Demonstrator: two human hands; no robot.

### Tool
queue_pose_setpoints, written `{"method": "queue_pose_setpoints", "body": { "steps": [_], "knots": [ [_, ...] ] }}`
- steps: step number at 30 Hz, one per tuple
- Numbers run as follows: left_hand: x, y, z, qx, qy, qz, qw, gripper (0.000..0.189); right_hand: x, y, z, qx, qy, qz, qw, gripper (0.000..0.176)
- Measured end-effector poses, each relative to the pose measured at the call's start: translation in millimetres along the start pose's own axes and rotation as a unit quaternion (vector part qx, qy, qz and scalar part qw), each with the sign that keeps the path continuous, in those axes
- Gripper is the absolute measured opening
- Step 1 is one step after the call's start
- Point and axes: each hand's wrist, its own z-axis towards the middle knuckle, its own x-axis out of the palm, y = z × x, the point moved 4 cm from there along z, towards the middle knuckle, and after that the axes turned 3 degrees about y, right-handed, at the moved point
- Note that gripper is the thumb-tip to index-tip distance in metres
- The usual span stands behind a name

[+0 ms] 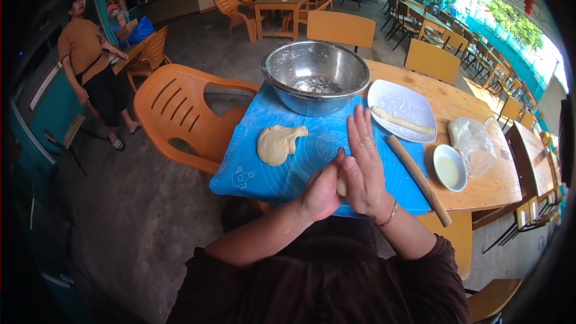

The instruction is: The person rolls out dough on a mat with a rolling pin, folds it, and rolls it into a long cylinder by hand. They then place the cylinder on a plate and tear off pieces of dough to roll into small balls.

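My left hand (324, 191) and my right hand (365, 174) are pressed palm to palm above the front of a blue silicone mat (237, 165). Between the palms shows a small piece of dough (342, 187), mostly hidden by the fingers. The right fingers point up and away, held straight. On the mat to the left lies a larger flattened lump of dough (277, 146). A rolling pin (419, 180) rests to the right of my hands, across the mat's edge. Farther off, a white plate (396, 99) holds a long strip of dough (403, 122).
A steel mixing bowl (318, 105) with floury residue stands at the back of the mat. On the right are a small bowl of pale liquid (450, 169) and a plastic bag (474, 144). An orange chair (192, 117) is at the left; another person (87, 54) stands beyond it.
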Motion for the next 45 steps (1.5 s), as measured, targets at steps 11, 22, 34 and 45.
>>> {"method": "queue_pose_setpoints", "body": {
  "steps": [11, 22, 34, 45],
  "knots": [
    [-10.1, 16.1, -5.6, -0.045, -0.027, -0.024, 0.998, 0.061, 2.2, -8.6, -9.2, 0.04, -0.004, -0.026, 0.999, 0.068],
    [-14.1, 24.6, 0.4, -0.054, -0.007, -0.06, 0.997, 0.069, 8.4, -18.0, -13.8, 0.008, 0.033, -0.076, 0.997, 0.071],
    [-6.5, 17.3, 3.0, -0.065, 0.005, 0.01, 0.998, 0.077, 4.6, -20.3, -14.8, 0.035, 0.037, -0.079, 0.996, 0.063],
    [-4.4, 17.1, 5.6, -0.082, 0.028, -0.01, 0.996, 0.084, -6.6, -9.1, -19.1, 0.045, 0.085, -0.122, 0.988, 0.063]
  ]
}}
